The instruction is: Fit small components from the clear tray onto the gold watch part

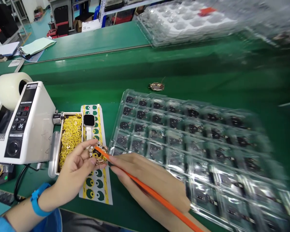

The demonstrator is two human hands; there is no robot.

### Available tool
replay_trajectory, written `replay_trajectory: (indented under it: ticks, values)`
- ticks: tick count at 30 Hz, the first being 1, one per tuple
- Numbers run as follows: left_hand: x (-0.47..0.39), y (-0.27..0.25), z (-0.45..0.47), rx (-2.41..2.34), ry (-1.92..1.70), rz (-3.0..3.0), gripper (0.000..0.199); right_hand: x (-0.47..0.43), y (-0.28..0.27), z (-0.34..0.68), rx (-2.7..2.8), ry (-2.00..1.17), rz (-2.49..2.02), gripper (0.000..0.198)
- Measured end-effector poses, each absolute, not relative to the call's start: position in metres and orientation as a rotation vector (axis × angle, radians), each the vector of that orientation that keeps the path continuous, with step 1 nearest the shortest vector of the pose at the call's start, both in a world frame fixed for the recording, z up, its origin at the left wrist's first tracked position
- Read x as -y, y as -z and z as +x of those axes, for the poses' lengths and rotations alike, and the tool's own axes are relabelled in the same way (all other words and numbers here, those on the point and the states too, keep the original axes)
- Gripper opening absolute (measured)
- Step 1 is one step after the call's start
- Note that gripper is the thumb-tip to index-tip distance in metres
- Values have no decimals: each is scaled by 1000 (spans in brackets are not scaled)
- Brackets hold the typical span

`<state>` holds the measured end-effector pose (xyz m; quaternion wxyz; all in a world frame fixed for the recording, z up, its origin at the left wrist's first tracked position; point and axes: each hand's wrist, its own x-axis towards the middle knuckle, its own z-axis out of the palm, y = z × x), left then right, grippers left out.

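My left hand [78, 169], with a blue band at the wrist, pinches a small round gold-and-black electronic part [98, 154] between thumb and fingers. In my right hand [149, 180] is a long orange stick-like tool [157, 199], whose flat tip rests on the face of the round part. Beneath the left hand lies a sheet of die-cut stickers [99, 183] in yellow and white. A smartwatch [89, 120] sits on the sheet's upper half. Left of it, a narrow box [71, 137] holds many yellow ring-shaped pieces.
A clear plastic tray [157, 135] with dark parts in its pockets covers the right of the green table. Another round part [156, 86] lies behind it. At left stands a white tape dispenser [26, 125]. Stacked trays [183, 22] and papers [37, 46] lie on the back ledge.
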<state>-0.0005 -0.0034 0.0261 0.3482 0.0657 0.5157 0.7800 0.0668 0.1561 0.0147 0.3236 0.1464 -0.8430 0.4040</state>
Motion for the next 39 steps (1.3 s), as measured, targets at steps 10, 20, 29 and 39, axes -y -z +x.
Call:
replay_trajectory:
  ticks: [10,20,29,39]
  values:
    - [0,-26,-1,-1306,-2014,162,30,-147,-6,63,2178,-954,422,19]
    - [4,-20,-4,-1521,-1922,72,31,-152,2,60,2235,-525,735,26]
    - [1,-29,-7,-1408,-1905,64,20,-163,-10,68,1930,-1530,155,27]
    - [1,-31,-3,-1623,-1749,101,12,-158,-7,66,1921,-1668,89,37]
